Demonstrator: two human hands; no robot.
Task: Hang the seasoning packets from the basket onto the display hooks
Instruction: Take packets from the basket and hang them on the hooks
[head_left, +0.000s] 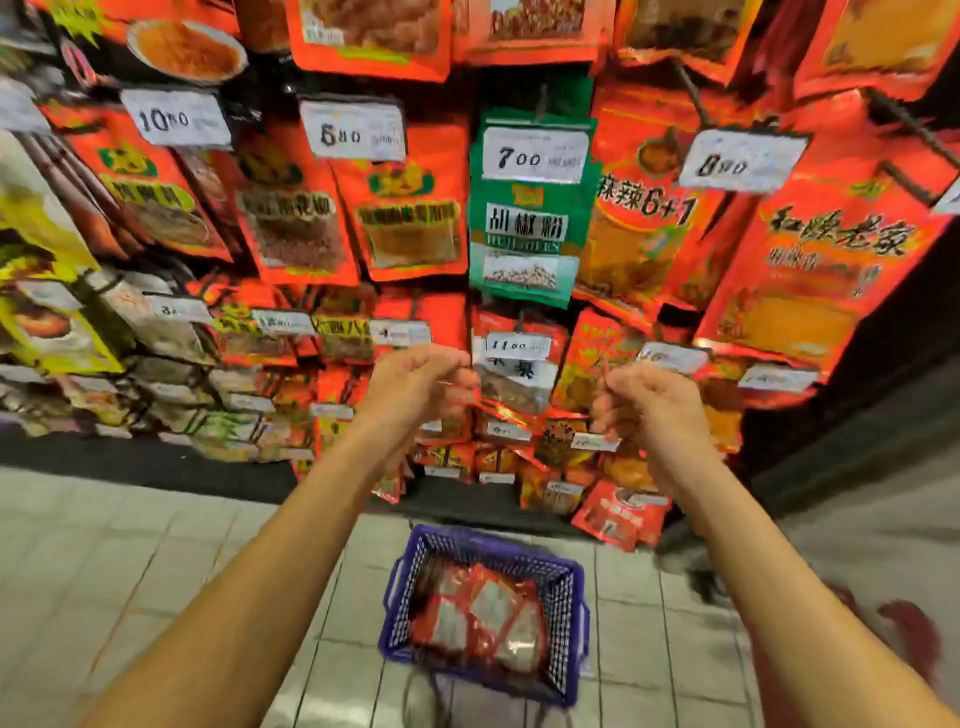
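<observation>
A red seasoning packet (511, 402) with a clear window is held up between my two hands, in front of the display wall under the 11.50 price tag (518, 345). My left hand (415, 387) pinches its left top edge. My right hand (644, 402) grips its right edge with curled fingers. The hook behind the packet is hidden. On the tiled floor below stands a blue basket (563, 597) with several red packets (483, 618) in it.
The display wall is packed with hanging red packets, a green pepper packet (524, 234) and white price tags. Red packets (621, 517) lean at the foot of the wall on the right. Pale floor tiles (104, 545) spread to the left.
</observation>
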